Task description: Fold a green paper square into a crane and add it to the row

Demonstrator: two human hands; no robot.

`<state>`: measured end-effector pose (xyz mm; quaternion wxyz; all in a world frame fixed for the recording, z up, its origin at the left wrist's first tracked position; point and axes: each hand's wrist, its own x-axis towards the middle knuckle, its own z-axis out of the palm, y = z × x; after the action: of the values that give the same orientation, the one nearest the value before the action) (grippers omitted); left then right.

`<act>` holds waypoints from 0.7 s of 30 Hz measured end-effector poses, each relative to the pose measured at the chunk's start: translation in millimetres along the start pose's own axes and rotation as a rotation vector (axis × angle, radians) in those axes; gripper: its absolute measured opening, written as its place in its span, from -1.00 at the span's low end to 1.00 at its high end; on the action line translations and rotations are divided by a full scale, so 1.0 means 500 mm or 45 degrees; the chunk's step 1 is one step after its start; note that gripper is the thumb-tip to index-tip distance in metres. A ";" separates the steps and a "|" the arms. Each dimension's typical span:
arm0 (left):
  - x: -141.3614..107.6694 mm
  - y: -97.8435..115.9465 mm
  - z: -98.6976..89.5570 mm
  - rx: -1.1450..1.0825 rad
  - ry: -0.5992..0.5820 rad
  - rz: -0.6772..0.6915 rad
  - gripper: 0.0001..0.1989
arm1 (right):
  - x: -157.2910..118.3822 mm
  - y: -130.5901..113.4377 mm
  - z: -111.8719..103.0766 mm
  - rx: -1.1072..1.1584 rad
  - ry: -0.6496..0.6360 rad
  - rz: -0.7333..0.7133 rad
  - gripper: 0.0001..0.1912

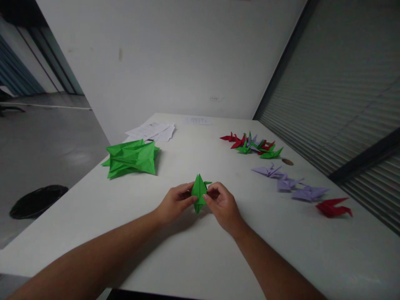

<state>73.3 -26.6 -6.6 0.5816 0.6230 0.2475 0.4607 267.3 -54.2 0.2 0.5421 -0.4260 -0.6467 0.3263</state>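
Between my two hands, just above the white table, is a green folded paper crane (199, 191) with its long point up and a small bent tip sticking out to the right. My left hand (176, 203) pinches its left edge, thumb on the front face. On the other edge, the thumb and fingers of my right hand (223, 205) are closed on the paper. The fingertips behind the crane are partly hidden. Farther left lies a stack of creased green paper sheets (133, 158).
A cluster of red, green and purple paper cranes (250, 143) sits at the back right. Several purple cranes (289, 183) and a red crane (333, 207) line the right side. Printed papers (153, 131) lie at the back left. A black bin (38, 202) stands on the floor.
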 end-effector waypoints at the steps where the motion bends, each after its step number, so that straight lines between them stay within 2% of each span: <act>1: 0.000 0.000 0.000 0.008 0.000 0.001 -0.54 | 0.001 0.000 0.000 0.016 0.005 0.001 -0.88; 6: 0.000 -0.011 0.003 -0.146 0.077 0.002 -0.48 | 0.000 0.006 0.003 0.113 0.014 0.079 -0.82; 9: 0.000 -0.014 0.007 -0.229 0.123 0.025 -0.56 | -0.001 0.011 0.004 0.143 0.010 0.106 -0.80; 16: -0.003 -0.003 0.009 -0.089 0.164 0.039 -0.63 | 0.001 0.016 0.002 0.210 -0.013 0.110 -0.83; 21: -0.003 -0.004 0.005 0.015 0.184 -0.006 -0.63 | 0.004 0.014 -0.001 0.196 -0.050 0.028 -0.88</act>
<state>75.2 -29.0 -8.6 0.5595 0.5911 0.2930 0.5017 269.1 -49.3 -5.0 0.5569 -0.3836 -0.6255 0.3892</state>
